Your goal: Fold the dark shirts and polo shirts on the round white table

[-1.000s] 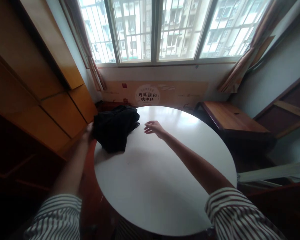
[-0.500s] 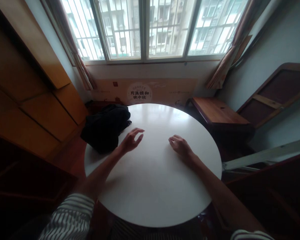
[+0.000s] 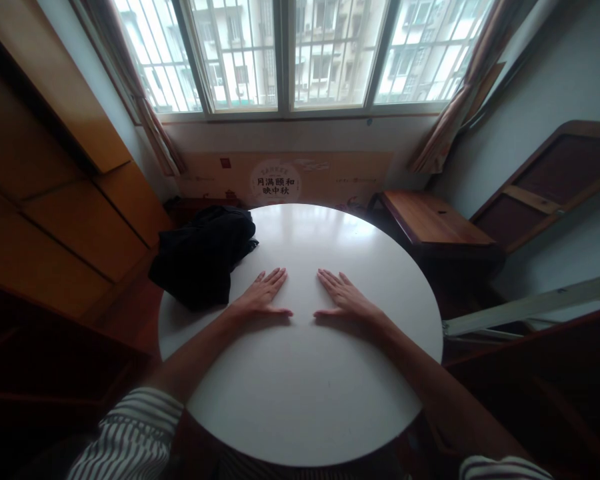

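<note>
My left hand (image 3: 265, 295) lies palm down on the round white table (image 3: 300, 387), fingers stretched out and thumb pointing inward. Opposite it, my right hand (image 3: 347, 298) rests flat in the same way, its thumb toward the left one. A gap of bare tabletop separates the two thumbs. Neither hand holds anything. Beside my left hand, at the table's left edge, a crumpled black cloth item (image 3: 200, 257) lies in a heap; its exact kind cannot be made out.
A wooden bench-like table (image 3: 433, 217) stands beyond the right edge, near a folded wood-framed panel (image 3: 545, 183) against the wall. Wooden cabinets (image 3: 80, 233) line the left side. A printed cardboard panel (image 3: 320, 177) sits under the barred window (image 3: 330, 57).
Both hands have come down flat, with fingers straightened and thumbs spread inward. Before, the left was raised with curved fingers and the right was loosely curled. The black heap has not been handled.
</note>
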A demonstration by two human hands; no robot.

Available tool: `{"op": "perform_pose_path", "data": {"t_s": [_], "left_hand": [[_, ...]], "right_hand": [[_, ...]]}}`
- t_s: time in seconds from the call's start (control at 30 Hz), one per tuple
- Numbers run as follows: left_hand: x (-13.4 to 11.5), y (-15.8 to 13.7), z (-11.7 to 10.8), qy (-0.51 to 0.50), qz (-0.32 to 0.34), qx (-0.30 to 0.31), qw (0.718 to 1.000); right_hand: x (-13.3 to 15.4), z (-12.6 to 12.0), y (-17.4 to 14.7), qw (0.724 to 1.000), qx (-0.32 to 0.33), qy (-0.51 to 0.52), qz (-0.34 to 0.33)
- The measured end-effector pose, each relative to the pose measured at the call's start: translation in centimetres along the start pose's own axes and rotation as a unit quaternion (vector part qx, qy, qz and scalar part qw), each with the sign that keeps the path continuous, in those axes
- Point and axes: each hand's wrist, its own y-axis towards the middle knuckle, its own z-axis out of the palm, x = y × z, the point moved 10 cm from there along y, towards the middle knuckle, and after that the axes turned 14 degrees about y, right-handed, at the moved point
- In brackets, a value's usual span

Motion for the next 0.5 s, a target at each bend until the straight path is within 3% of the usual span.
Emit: {"op": "perform_pose_path", "data": {"t_s": [0.5], "left_hand": [[0.27,0.07,0.34,0.003,0.003,0.0,1.0]], "right_hand": [[0.25,0.09,-0.23,1.0,0.002,-0.023,0.013]]}}
